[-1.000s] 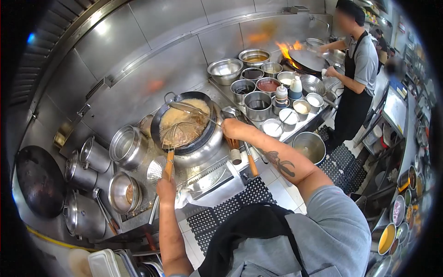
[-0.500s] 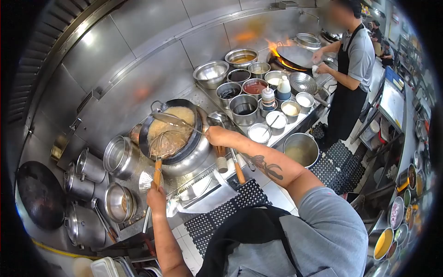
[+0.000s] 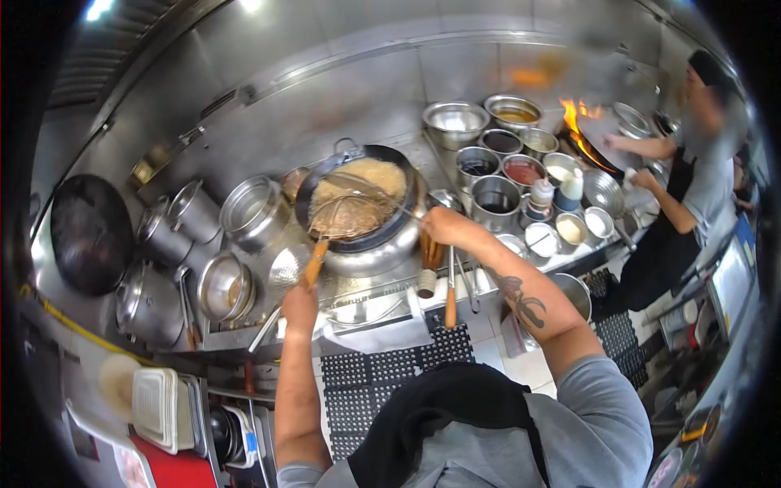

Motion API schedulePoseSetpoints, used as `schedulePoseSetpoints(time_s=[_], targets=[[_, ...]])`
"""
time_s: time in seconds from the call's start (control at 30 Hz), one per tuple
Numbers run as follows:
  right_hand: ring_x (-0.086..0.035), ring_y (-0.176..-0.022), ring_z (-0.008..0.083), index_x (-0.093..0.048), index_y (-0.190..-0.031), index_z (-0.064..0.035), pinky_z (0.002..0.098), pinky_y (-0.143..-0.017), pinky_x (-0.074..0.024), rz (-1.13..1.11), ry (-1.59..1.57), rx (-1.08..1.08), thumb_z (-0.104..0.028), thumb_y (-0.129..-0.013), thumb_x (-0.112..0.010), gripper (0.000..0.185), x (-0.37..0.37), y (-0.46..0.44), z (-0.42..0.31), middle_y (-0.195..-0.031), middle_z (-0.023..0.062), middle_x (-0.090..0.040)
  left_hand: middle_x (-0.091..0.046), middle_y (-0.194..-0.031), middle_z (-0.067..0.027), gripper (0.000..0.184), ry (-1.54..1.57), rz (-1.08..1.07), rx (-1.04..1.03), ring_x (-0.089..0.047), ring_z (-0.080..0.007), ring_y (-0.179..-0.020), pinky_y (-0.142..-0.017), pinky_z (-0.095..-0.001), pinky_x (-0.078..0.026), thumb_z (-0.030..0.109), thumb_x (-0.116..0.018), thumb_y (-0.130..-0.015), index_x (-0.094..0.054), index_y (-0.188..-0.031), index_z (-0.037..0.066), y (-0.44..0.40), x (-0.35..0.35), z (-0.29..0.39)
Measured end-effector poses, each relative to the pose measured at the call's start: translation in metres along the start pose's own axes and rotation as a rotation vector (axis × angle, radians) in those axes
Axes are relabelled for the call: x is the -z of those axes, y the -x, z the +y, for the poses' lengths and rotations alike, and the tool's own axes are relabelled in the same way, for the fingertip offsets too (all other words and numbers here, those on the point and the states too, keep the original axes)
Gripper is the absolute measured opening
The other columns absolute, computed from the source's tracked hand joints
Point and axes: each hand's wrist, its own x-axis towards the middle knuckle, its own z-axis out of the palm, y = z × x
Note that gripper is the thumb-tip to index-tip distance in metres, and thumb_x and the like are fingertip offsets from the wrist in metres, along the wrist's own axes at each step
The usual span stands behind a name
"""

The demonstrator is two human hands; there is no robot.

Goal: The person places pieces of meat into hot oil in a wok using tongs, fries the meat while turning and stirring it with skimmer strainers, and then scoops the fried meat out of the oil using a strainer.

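My left hand (image 3: 300, 307) is closed round the wooden handle of a wire strainer (image 3: 346, 218), whose mesh head lies in the wok (image 3: 307, 191). Pale, foaming liquid (image 3: 378, 176) bubbles there. In my right hand (image 3: 443, 227) is the metal handle of a ladle (image 3: 355, 184), its head over the foam, close above the strainer. A bamboo brush (image 3: 429, 264) and a wooden-handled utensil (image 3: 451, 302) stand just below my right hand. To the left of the wok is a perforated skimmer (image 3: 286, 271).
Sauce pots (image 3: 496, 198) and squeeze bottles (image 3: 541, 195) line the counter on the right. Beyond them a co-worker (image 3: 691, 187) stands at a flaming wok (image 3: 598, 153). Steel pots (image 3: 252, 207) crowd the left side. A rubber mat (image 3: 390, 370) covers part of the floor.
The view has swung, shifting the scene rightward in the frame. The ladle head has come closer to the strainer. Both hands keep hold of their tools.
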Motion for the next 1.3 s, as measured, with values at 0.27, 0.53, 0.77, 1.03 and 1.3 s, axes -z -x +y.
schedulePoseSetpoints(time_s=[0.27, 0.53, 0.77, 1.03, 1.3], targets=[[-0.058, -0.078, 0.0398, -0.061, -0.083, 0.0011, 0.0431, -0.070, -0.0453, 0.037, 0.026, -0.049, -0.018, -0.082, -0.048, 0.023, -0.016, -0.042, -0.022, -0.080, 0.0256, -0.059, -0.061, -0.081, -0.0212, 0.037, 0.010, -0.023, 0.048, -0.060, -0.0371, -0.075, -0.067, -0.0446, -0.048, 0.022, -0.058, -0.079, -0.055, -0.112, 0.005, -0.004, 0.012, -0.002], [-0.061, -0.067, 0.0361, -0.061, -0.083, 0.0002, 0.0412, -0.059, -0.0475, 0.027, 0.043, -0.150, -0.018, -0.082, -0.048, 0.022, -0.031, -0.065, -0.039, -0.075, 0.0220, -0.061, -0.060, -0.080, -0.0194, 0.040, 0.081, 0.025, 0.001, -0.059, -0.0369, -0.074, -0.065, -0.0448, -0.047, 0.023, -0.060, -0.077, -0.055, -0.112, 0.005, -0.008, 0.011, -0.028], [-0.059, -0.085, 0.0387, -0.063, -0.082, 0.0062, 0.0418, -0.074, -0.0478, -0.019, 0.235, -0.104, -0.003, -0.071, -0.048, 0.021, -0.053, -0.096, -0.034, -0.086, 0.0290, -0.059, -0.061, -0.077, -0.0217, 0.039, 0.119, 0.034, -0.087, -0.059, -0.0383, -0.075, -0.066, -0.0456, -0.046, 0.019, -0.061, -0.075, -0.056, -0.111, 0.005, -0.014, 0.005, -0.044], [-0.060, -0.085, 0.0371, -0.064, -0.083, 0.0044, 0.0419, -0.074, -0.0481, 0.094, 0.201, -0.191, -0.003, -0.070, -0.049, 0.021, -0.052, -0.085, -0.052, -0.086, 0.0273, -0.060, -0.059, -0.079, -0.0207, 0.038, 0.081, -0.015, -0.106, -0.059, -0.0379, -0.073, -0.064, -0.0459, -0.047, 0.016, -0.061, -0.075, -0.052, -0.111, 0.006, -0.014, 0.002, -0.051], [-0.061, -0.082, 0.0368, -0.063, -0.081, 0.0035, 0.0418, -0.072, -0.0486, 0.089, 0.184, -0.114, -0.006, -0.072, -0.049, 0.019, -0.051, -0.085, -0.056, -0.084, 0.0269, -0.060, -0.059, -0.078, -0.0203, 0.035, 0.068, 0.001, -0.104, -0.059, -0.0379, -0.074, -0.064, -0.0455, -0.048, 0.017, -0.060, -0.076, -0.053, -0.109, 0.007, -0.018, 0.003, -0.049]])
